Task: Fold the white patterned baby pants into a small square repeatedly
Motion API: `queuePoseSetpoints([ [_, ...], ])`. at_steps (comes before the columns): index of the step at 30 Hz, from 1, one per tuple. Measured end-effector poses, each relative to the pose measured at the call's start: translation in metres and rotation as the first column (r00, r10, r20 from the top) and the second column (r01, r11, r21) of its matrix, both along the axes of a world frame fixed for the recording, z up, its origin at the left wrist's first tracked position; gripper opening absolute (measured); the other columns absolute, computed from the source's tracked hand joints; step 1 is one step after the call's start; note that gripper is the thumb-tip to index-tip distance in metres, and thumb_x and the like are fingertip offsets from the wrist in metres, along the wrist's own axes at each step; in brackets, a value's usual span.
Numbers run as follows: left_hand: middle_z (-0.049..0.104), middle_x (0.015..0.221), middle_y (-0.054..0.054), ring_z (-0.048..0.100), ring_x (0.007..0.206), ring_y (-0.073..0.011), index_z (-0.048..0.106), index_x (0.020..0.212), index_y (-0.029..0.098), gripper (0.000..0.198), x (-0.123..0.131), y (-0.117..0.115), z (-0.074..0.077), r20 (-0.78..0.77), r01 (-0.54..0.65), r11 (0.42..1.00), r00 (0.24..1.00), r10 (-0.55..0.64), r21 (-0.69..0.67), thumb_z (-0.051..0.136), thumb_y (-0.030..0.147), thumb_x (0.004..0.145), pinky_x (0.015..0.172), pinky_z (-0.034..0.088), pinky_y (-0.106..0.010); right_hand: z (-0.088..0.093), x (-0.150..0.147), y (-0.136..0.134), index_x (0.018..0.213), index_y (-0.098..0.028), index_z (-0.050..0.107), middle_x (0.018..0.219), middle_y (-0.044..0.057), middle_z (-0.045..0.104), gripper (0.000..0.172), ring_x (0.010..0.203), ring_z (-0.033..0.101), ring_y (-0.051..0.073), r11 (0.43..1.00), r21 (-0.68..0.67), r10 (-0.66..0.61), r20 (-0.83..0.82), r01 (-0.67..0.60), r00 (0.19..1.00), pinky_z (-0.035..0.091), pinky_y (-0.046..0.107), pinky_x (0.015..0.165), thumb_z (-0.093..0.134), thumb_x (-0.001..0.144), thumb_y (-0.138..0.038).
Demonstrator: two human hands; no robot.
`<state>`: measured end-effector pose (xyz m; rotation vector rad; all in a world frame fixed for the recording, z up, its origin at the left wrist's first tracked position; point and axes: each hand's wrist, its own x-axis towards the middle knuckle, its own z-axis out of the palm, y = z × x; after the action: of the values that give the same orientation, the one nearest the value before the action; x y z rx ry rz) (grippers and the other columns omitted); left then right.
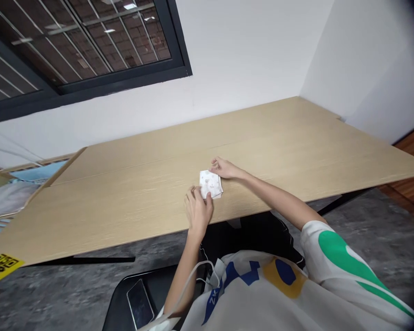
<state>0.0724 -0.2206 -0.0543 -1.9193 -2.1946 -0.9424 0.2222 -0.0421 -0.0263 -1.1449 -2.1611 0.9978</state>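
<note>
A small white folded square (209, 183) with faint grey prints lies on the table, its layers showing slightly uneven at the right and lower edges. I cannot tell whether it is cloth or paper. My left hand (198, 209) is at its lower left, with the thumb on the lower edge and the fingertips at the left side, holding that corner. At the upper right corner is my right hand (224, 168), its fingers curled and pinched together at the edge. Part of that corner is hidden by the fingers.
The wooden table (141, 184) runs along a white wall under a barred window (100, 41). At the left stands an open box with blue and clear plastic packets (17, 193). A yellow code label (2, 269) marks the near left corner. A phone (140, 303) lies on a black chair (117, 305).
</note>
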Motion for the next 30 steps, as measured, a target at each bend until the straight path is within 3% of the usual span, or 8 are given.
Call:
queuePoseSetpoints([
  [3,0.049,0.157,-0.022,0.050,0.142,-0.0367,0.055,0.143,0.015,0.046,0.016,-0.009,-0.005,-0.113,0.125,0.991,0.986,-0.120,0.036,0.053,0.039,0.104,0.114,0.044,-0.052,0.006,-0.004,-0.011,0.145,-0.014,0.052,0.143,0.021,0.063,0.046,0.130,0.062,0.031,0.975,0.221,0.008,-0.014,-0.005,1.000,0.048,0.049,0.111,0.049,0.108,-0.041],
  [6,0.047,0.160,-0.021,0.045,0.148,-0.0386,0.054,0.148,0.016,0.050,0.030,-0.016,-0.011,-0.183,0.167,0.986,0.969,-0.166,-0.008,0.052,0.042,0.105,0.114,0.044,-0.054,0.010,-0.006,-0.033,0.155,-0.016,0.047,0.163,0.017,0.046,0.056,0.152,0.042,0.030,0.891,0.390,0.231,0.053,-0.233,0.971,0.032,0.052,0.126,0.039,0.110,-0.049],
  [9,0.058,0.148,-0.025,0.050,0.142,-0.0424,0.064,0.135,0.011,0.046,0.036,-0.018,-0.016,-0.246,0.135,0.988,0.958,-0.148,-0.068,0.052,0.042,0.104,0.113,0.044,-0.056,0.002,-0.010,-0.052,0.158,-0.017,0.048,0.170,0.012,0.037,0.058,0.159,0.030,0.025,0.742,0.418,0.508,0.162,-0.525,0.846,0.024,0.048,0.130,0.034,0.112,-0.050],
  [12,0.067,0.131,-0.028,0.058,0.131,-0.0429,0.071,0.121,0.008,0.044,0.037,-0.019,-0.019,-0.284,0.124,0.986,0.947,-0.150,-0.110,0.052,0.043,0.104,0.111,0.045,-0.057,-0.015,-0.013,-0.057,0.157,-0.018,0.051,0.168,0.010,0.039,0.058,0.160,0.028,0.024,0.675,0.372,0.595,0.237,-0.637,0.768,0.020,0.047,0.132,0.032,0.112,-0.050],
  [16,0.064,0.137,-0.027,0.055,0.137,-0.0411,0.069,0.128,0.010,0.045,0.036,-0.019,-0.016,-0.286,0.132,0.986,0.945,-0.155,-0.099,0.051,0.044,0.104,0.113,0.045,-0.055,-0.029,-0.008,-0.042,0.160,-0.017,0.047,0.168,0.010,0.038,0.062,0.161,0.024,0.024,0.698,0.306,0.578,0.295,-0.648,0.761,0.014,0.048,0.133,0.029,0.112,-0.051],
  [21,0.049,0.159,-0.023,0.045,0.148,-0.0429,0.057,0.149,0.016,0.052,0.038,-0.021,-0.012,-0.282,0.118,0.986,0.948,-0.147,-0.115,0.052,0.042,0.104,0.116,0.043,-0.056,-0.028,0.005,-0.017,0.168,-0.020,0.031,0.174,0.006,0.024,0.065,0.163,0.017,0.024,0.764,0.309,0.481,0.312,-0.567,0.819,0.007,0.050,0.133,0.026,0.111,-0.052],
  [27,0.045,0.163,-0.020,0.041,0.152,-0.0411,0.051,0.156,0.019,0.056,0.041,-0.021,-0.013,-0.250,0.105,0.986,0.959,-0.135,-0.130,0.049,0.044,0.105,0.118,0.041,-0.055,-0.032,0.012,-0.004,0.168,-0.020,0.029,0.175,0.006,0.020,0.068,0.164,0.014,0.024,0.824,0.322,0.375,0.310,-0.467,0.874,0.007,0.050,0.134,0.026,0.109,-0.054],
  [30,0.049,0.161,-0.017,0.042,0.152,-0.0374,0.049,0.156,0.020,0.056,0.040,-0.019,-0.012,-0.186,0.099,0.988,0.975,-0.120,-0.119,0.048,0.043,0.105,0.123,0.034,-0.055,-0.034,0.012,-0.006,0.168,-0.018,0.028,0.176,0.009,0.019,0.069,0.164,0.014,0.025,0.849,0.345,0.317,0.272,-0.399,0.909,0.009,0.050,0.133,0.025,0.109,-0.053],
])
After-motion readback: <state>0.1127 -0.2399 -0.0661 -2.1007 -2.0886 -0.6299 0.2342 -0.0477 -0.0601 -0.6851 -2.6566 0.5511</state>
